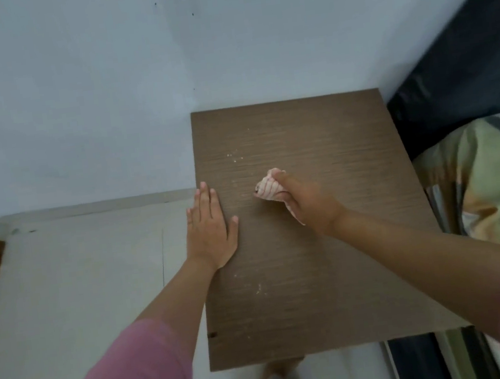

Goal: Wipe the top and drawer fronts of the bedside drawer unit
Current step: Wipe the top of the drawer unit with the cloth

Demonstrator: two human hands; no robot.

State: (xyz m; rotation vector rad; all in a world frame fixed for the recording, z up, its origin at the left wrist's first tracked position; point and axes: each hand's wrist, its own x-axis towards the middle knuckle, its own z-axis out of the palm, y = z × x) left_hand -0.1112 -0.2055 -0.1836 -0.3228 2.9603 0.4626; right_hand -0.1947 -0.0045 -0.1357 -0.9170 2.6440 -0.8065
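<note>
The bedside unit's brown wooden top (pixel 327 242) fills the middle of the view, set against a pale wall (pixel 105 97), with a bed (pixel 493 184) just to its right. The left hand (pixel 209 229) lies flat near the left edge of the top, fingers straight and close together, palm down, seemingly steadying the unit. The right hand (pixel 307 204) is curled around a bunched white cloth with pink stripes (pixel 269 187), pressing it onto the wood roughly in the middle of the top, slightly toward the far side.

The wiping looks to be at an early stage. Pale crumbs or specks (pixel 233 156) show on the far part of the top, just beyond the cloth, and another small scatter (pixel 256 287) lies nearer, between the two forearms. A dark spot (pixel 212 335) sits at the near left edge. So much of the top appears yet to be covered.

The drawer fronts are not in view from this angle, as the top hides them, so their state cannot be told; judging from the top alone, they are probably left to do once the top is clean.
</note>
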